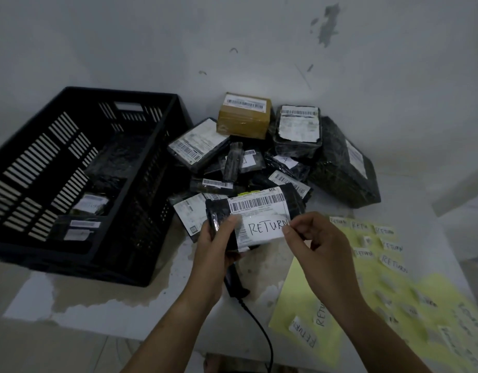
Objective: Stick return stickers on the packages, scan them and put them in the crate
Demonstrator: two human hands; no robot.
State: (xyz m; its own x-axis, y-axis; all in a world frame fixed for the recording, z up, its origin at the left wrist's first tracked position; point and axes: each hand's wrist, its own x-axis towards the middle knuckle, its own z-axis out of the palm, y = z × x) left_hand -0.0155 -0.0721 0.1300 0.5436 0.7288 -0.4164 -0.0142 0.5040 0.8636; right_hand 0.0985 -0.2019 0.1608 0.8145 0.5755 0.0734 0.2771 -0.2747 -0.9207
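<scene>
**Return sticker going onto a package**

The left hand (219, 235) grips a black package (255, 211) above the table (97, 310). The right hand (310, 238) pinches a white RETURN sticker (264, 227) against its label. The black crate (79, 168) sits left.

A white top (38, 302) with brown worn spots holds everything. A black crate (79, 254) sits at the left. A pile of wrapped packages (248, 162) lies in the middle, by the wall (151, 36). Yellow sticker sheets (299, 300) lie lower right. A black scanner (236, 286) and its cord (259, 327) lie bottom middle.
</scene>
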